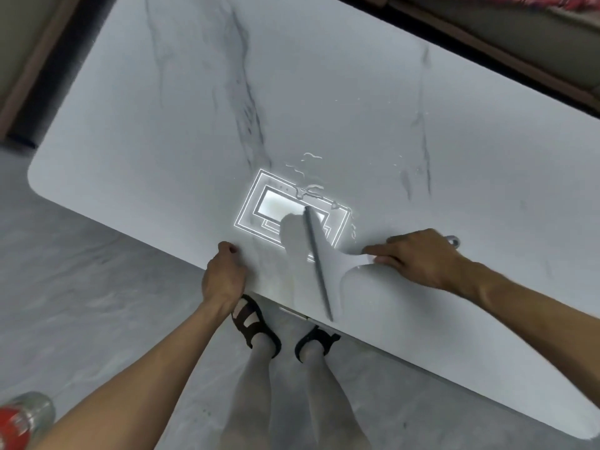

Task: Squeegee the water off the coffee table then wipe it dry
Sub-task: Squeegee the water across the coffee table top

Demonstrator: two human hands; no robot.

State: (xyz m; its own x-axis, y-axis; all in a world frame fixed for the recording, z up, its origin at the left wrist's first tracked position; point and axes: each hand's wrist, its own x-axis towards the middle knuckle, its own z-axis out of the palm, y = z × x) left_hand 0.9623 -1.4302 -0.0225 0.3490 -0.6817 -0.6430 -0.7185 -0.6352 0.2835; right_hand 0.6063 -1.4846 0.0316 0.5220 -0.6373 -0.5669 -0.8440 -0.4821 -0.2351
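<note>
A white marble-look coffee table (194, 125) fills most of the view. A white squeegee (319, 258) with a grey rubber blade lies flat on it near the front edge. My right hand (418, 258) grips the squeegee's handle, fingers curled round it. My left hand (224, 277) grips the table's front edge, thumb on top. Water droplets and streaks (308, 173) glisten on the table just beyond the blade, around a bright reflection of a ceiling lamp (279, 206).
Grey floor lies in front of the table, with my two feet in dark sandals (256, 323) by its edge. A clear bottle with a red label (22, 417) stands at the bottom left. A dark rug and wooden furniture border the table's far side.
</note>
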